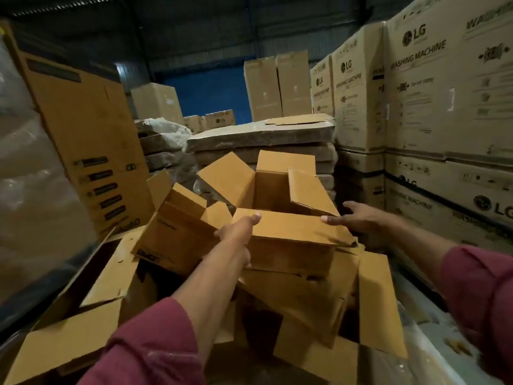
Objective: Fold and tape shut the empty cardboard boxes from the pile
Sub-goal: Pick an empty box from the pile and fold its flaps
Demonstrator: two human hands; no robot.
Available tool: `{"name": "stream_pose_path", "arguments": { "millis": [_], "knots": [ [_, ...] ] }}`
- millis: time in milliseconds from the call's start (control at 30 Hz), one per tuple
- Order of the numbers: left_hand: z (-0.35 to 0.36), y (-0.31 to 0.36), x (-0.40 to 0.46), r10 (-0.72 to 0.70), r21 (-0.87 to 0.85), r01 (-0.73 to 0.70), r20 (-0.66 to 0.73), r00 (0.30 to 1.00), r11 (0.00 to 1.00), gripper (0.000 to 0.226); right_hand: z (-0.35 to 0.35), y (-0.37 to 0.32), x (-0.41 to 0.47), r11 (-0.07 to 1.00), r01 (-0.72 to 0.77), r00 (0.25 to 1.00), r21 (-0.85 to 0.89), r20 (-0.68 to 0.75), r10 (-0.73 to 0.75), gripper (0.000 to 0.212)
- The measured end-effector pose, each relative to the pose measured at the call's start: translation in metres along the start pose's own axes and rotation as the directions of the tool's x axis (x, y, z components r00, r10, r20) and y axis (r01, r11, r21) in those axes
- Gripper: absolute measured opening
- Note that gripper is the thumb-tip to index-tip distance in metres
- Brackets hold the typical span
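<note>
So I'm reaching both arms out over the pile [305, 295]; the open box [277, 207] is sitting on top of it, right in the middle ahead of me, all four flaps up or splayed out; my left hand [238, 232] is gripping the near flap [288, 229] at its left end, thumb lying on top of the cardboard and the other fingers tucked under the edge; my right hand [358, 218] is resting at the right end of that same flap, fingers stretched out straight and touching the cardboard, not curling round anything, thumb tip pointing left along the flap; the near flap is lying tilted down toward me while the far one is standing upright.

Just left of it a second box [172, 232] is leaning on its side, flaps hanging open, touching my left wrist area; under both, flattened and half-crushed cardboard is lying every which way.

Behind the pile a stack of wrapped bundles [261, 140] is sitting with a loose cardboard sheet on top; on the right a wall of LG cartons [444, 107] is towering, washing machine printed on them; on the left a tall carton [83, 134] is leaning, beside something wrapped in plastic; my sleeves [155, 345] are maroon and pushed up.
</note>
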State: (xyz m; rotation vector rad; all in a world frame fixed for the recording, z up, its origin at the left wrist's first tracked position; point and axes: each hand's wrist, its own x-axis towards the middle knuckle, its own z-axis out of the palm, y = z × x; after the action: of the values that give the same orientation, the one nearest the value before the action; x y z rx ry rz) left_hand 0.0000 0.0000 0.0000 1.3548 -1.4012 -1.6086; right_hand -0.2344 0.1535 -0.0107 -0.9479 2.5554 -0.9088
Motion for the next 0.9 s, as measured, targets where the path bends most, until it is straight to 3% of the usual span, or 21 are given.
{"name": "stream_pose_path", "arguments": {
  "millis": [67,200,333,467,700,900],
  "knots": [
    [0.013,0.000,-0.002,-0.073,-0.103,0.068,-0.044,0.996,0.992,0.116,0.005,0.008,0.014,0.994,-0.072,0.997,0.079,0.029,0.070,0.120],
    [0.038,0.000,0.003,-0.094,-0.217,0.094,0.007,0.996,0.972,0.074,0.023,0.003,0.033,0.963,-0.175,0.979,0.204,0.144,0.147,0.111],
    [0.052,-0.007,0.012,-0.137,-0.385,0.081,-0.122,0.983,0.919,0.069,0.035,0.008,0.048,0.959,-0.176,0.983,0.223,0.097,0.158,0.100],
    [0.058,-0.017,0.016,-0.140,-0.522,0.051,-0.133,0.981,0.852,0.062,0.044,0.012,0.053,0.938,-0.182,0.983,0.294,0.057,0.172,0.100],
    [0.041,0.010,0.024,0.013,-0.417,-0.028,-0.039,0.999,0.909,0.038,0.038,0.007,0.035,0.852,-0.246,0.968,0.462,0.153,0.197,0.099],
    [-0.010,0.033,-0.016,0.143,-0.404,-0.123,0.019,0.990,0.906,0.027,0.025,-0.009,0.013,0.784,-0.291,0.948,0.548,0.274,0.160,0.137]
  ]
}}
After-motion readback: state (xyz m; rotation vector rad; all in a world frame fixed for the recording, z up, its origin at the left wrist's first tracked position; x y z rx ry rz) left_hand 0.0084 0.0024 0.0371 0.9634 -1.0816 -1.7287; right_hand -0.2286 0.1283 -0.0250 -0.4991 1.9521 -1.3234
